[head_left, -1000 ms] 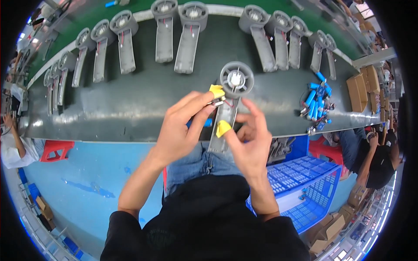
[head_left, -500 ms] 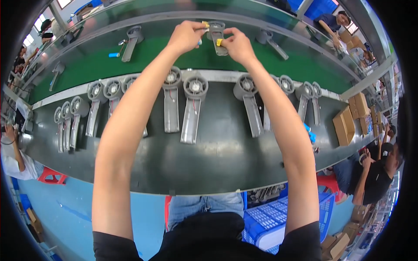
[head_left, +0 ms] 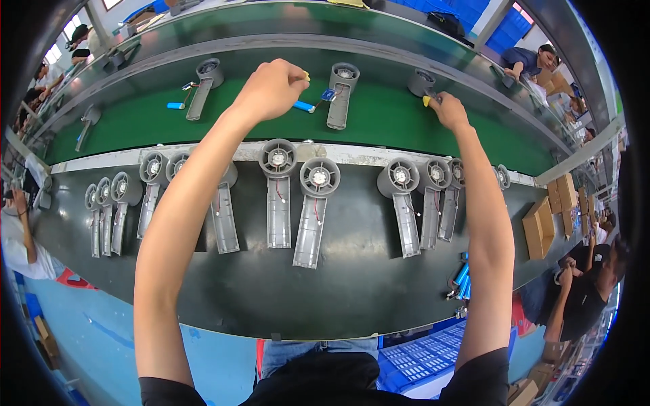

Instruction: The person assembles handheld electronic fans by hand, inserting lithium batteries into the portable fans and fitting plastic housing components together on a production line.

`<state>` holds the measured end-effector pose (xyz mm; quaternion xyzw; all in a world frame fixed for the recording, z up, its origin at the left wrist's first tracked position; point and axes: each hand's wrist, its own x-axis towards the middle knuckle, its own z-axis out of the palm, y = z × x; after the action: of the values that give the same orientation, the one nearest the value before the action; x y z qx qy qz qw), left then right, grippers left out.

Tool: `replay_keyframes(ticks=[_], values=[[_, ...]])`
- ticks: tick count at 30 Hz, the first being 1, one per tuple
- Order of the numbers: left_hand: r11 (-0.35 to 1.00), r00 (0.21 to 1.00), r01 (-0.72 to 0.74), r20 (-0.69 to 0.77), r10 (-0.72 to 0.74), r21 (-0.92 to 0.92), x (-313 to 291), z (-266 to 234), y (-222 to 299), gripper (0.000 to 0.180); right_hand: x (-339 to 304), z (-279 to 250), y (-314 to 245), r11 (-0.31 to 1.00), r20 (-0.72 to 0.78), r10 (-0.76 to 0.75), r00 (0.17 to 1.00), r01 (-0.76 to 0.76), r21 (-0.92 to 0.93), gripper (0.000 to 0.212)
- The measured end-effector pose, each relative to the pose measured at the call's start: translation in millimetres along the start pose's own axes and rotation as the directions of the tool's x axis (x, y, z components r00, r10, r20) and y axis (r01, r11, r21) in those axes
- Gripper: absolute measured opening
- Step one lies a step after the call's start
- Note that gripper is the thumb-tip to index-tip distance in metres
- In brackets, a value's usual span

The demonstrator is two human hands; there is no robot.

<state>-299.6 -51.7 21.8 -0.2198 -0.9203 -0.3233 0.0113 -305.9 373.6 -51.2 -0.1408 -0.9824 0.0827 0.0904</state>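
My left hand [head_left: 271,89] is raised over the green belt, fingers curled together and a yellow cover on a fingertip; nothing shows in its grip. Close to it lies a blue battery [head_left: 304,106] wired to a small blue circuit board [head_left: 328,95]. The board rests against the handle of a grey fan housing [head_left: 338,108]. Farther right, my right hand [head_left: 449,111], also with a yellow fingertip cover, is closed on the handle of another grey fan housing [head_left: 421,82]. My fingers hide most of that handle.
Several grey fan housings [head_left: 313,230] line the dark bench [head_left: 365,291] below the belt. Another housing [head_left: 198,101] and a blue battery [head_left: 175,105] sit left on the belt. Blue batteries [head_left: 463,279] lie near my right forearm. A cardboard box [head_left: 539,229] stands right; co-workers sit both sides.
Both hands have left the middle fan housing, which now lies on the belt with its battery and board beside it. My right hand has moved right to another housing; my left has drawn back slightly.
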Motion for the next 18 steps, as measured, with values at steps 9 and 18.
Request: replay_keyframes(ticks=[9, 18], values=[[0.935, 0.925, -0.280, -0.322, 0.202, -0.216, -100, 17, 87, 0.056, -213, -93, -99, 0.885, -0.420, -0.242, 0.874, 0.376, 0.272, 0.044], [0.891, 0.951, -0.285, 0.011, 0.308, -0.354, -233, 85, 112, 0.070, -429, -91, -71, 0.788, -0.214, -0.062, 0.975, 0.180, 0.588, 0.029]])
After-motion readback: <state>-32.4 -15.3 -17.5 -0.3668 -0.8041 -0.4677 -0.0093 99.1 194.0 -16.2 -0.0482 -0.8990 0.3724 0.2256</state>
